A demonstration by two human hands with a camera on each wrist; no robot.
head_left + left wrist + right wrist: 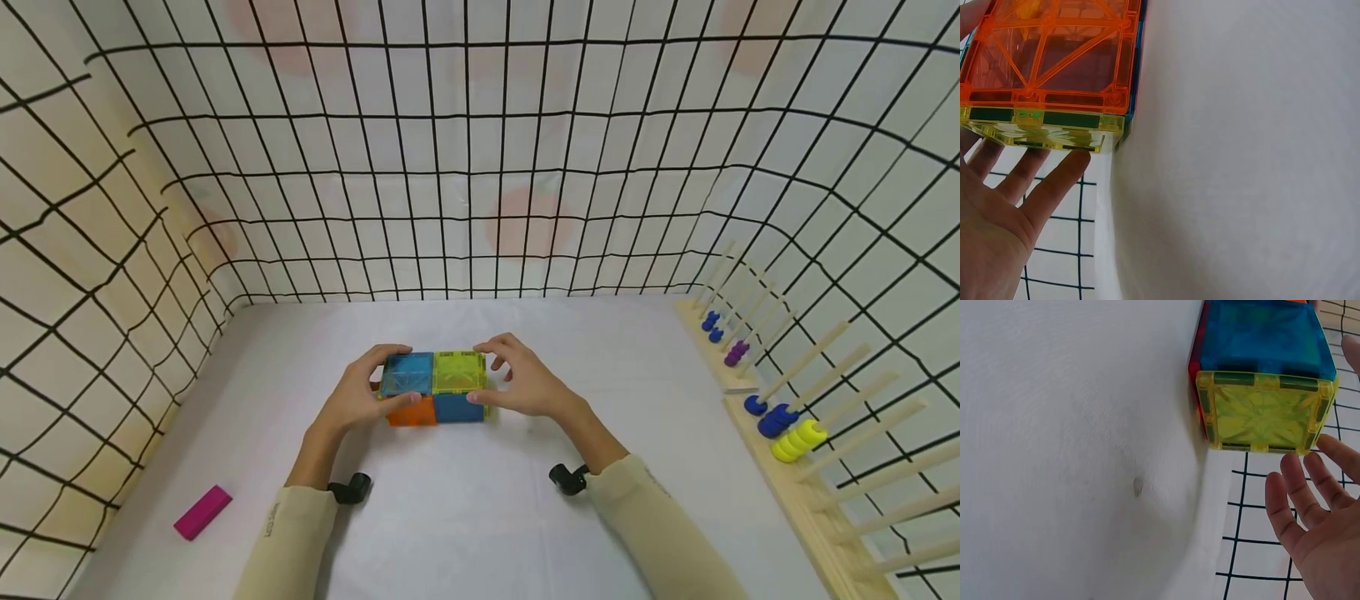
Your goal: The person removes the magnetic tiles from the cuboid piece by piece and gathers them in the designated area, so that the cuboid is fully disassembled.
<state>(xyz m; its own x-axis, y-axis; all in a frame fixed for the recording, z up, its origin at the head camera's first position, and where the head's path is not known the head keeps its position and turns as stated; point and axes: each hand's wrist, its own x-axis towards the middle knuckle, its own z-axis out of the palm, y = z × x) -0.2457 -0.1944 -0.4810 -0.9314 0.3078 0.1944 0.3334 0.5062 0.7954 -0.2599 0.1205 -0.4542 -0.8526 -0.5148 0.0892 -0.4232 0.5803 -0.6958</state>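
A box of translucent magnetic tiles (459, 372) stands on the white surface, two cubes wide. Its top is blue on the left and yellow on the right; its front is orange then blue. My left hand (357, 392) grips the left end, thumb at the front upper edge and fingers behind. In the left wrist view its fingers reach the yellow end tile (1054, 130) beside the orange tile (1079, 59). Around the right end is my right hand (528, 383), fingers spread and loosely bent. One fingertip touches a corner of the yellow tile (1263, 415).
A magenta block (202, 512) lies at the left front. Wooden peg racks (780, 475) with blue, purple and yellow beads line the right side. Black grid netting (465, 173) walls the left, back and right.
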